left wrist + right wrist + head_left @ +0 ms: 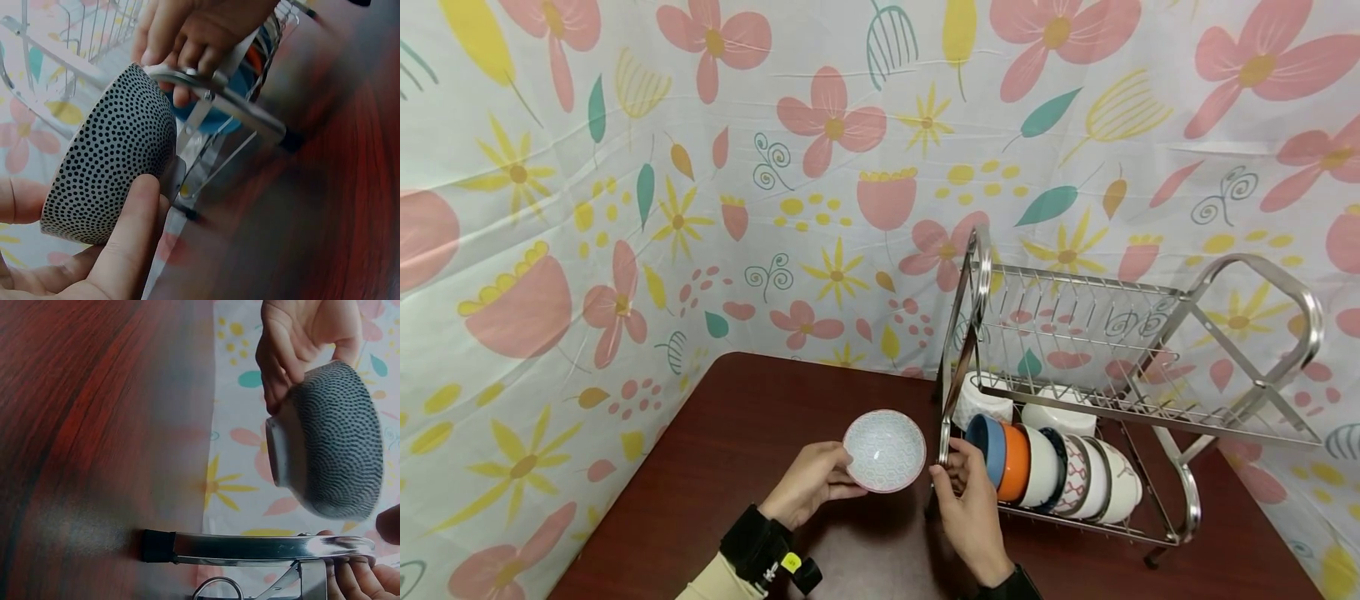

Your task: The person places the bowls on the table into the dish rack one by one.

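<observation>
Left hand grips small round patterned ceramic bowl; right hand grasps shiny steel dish rack end post

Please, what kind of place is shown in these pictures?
Probably a staged dish-drying corner, not a real kitchen: a metal dish rack with bowls stands on a dark wooden table, and a flowered cloth hangs behind it.

The bench is bare on the left and in front, so a hand could pass there. On the right stands the dish rack. Its end frame blocks the way in from the side. The low shelf is packed with bowls standing side by side. The top shelf is bare. The flowered cloth closes the back and left.
</observation>
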`<act>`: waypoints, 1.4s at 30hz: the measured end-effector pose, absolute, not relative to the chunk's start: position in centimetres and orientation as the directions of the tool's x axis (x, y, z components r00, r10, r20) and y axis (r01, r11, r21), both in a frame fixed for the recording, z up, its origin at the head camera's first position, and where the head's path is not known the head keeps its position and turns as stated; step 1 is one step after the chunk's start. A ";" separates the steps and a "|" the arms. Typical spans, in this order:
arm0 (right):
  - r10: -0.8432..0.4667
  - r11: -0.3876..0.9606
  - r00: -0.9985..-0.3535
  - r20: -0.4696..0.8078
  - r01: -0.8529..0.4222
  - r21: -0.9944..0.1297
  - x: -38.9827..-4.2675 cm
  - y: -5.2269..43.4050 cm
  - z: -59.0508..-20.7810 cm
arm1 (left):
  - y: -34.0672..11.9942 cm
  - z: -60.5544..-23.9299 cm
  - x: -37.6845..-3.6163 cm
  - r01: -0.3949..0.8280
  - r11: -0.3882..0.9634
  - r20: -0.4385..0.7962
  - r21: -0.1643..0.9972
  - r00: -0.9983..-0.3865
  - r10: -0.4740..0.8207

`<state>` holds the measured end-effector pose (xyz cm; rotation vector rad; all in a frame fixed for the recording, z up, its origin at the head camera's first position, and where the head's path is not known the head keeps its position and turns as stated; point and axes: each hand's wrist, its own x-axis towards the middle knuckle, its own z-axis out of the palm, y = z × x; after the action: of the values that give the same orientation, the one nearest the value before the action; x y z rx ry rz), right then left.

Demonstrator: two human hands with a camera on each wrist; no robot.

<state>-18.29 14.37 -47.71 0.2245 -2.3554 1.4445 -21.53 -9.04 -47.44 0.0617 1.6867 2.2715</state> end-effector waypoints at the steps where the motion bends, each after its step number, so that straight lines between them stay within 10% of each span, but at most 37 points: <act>1: 0.060 0.461 -0.924 0.377 -0.309 -0.832 -18.2 14.3 -47.7 | -8.9 -47.4 -21.4 -0.222 -0.259 -0.148 0.940 -0.949 0.277; 22: 0.102 0.445 -0.865 0.491 -0.402 -0.800 -16.2 13.8 -45.1 | -6.7 -44.6 -19.0 -0.209 -0.290 -0.105 0.934 -0.936 0.336; 34: -0.122 -0.133 -0.991 0.046 -0.030 -0.991 -16.4 14.9 -42.8 | -6.8 -43.7 -19.0 -0.206 -0.355 -0.083 0.912 -0.939 0.334; 42: -0.206 -0.241 -0.979 0.007 0.043 -0.969 -16.5 15.2 -42.2 | -6.8 -43.6 -19.1 -0.209 -0.368 -0.069 0.906 -0.931 0.359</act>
<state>-16.47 15.21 -42.22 0.2202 -2.0223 2.5991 -19.10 -6.81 -43.64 0.1994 1.5190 2.3383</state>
